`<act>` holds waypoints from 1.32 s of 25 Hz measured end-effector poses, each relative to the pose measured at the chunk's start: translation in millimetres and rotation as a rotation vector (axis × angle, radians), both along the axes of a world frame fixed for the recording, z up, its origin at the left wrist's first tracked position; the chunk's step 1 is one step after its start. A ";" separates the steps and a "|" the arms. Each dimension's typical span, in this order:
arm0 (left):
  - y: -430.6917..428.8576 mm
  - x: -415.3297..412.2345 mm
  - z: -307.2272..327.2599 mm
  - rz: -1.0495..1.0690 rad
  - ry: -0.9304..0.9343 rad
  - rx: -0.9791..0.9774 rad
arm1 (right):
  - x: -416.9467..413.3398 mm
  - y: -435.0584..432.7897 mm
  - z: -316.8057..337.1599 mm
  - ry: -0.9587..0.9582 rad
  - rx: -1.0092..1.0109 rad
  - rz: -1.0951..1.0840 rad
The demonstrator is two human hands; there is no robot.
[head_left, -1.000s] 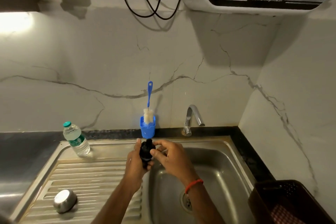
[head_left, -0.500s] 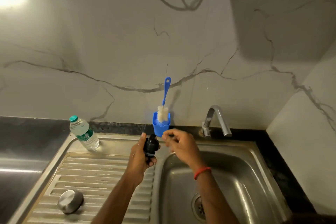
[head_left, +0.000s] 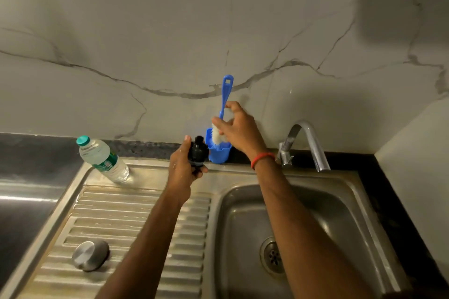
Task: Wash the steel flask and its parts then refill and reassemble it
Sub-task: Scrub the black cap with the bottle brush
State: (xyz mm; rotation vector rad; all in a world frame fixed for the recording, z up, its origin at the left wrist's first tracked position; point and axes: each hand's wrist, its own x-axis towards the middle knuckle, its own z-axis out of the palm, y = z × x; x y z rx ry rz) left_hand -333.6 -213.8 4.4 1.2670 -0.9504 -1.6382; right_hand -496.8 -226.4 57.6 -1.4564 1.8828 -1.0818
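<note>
Left hand (head_left: 181,170) grips black stopper (head_left: 198,153); right hand (head_left: 239,128) fingers pinch brush (head_left: 224,97) (blue-handled).

Brushed steel sink (head_left: 359,192), ribbed and dull-shiny; chrome tap (head_left: 313,143) gleams; blue plastic brush (head_left: 226,94) with white bristles; matt black plastic stopper (head_left: 198,153); veined marble wall (head_left: 145,31).

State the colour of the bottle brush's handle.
Blue, on the bottle brush standing in its blue holder; the head view shows it.
</note>
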 end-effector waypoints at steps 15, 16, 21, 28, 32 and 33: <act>15.4 18.4 -7.7 0.010 0.042 0.034 | 4.9 -19.5 65.0 0.110 -0.264 -0.103; 17.9 19.4 -5.9 0.012 0.050 0.035 | 4.8 -13.1 72.8 0.080 -0.293 -0.104; 33.8 24.1 2.1 0.019 0.102 0.069 | 10.3 50.1 89.3 -0.484 -0.231 0.083; 73.3 26.3 20.0 0.009 0.176 0.115 | 0.7 131.5 38.8 -0.549 -0.088 0.166; 90.5 30.7 23.8 -0.007 0.211 0.140 | 3.2 187.6 -2.0 -0.545 -0.032 0.098; 93.8 31.6 24.3 0.003 0.228 0.151 | 4.0 199.0 -18.0 -0.523 0.025 0.051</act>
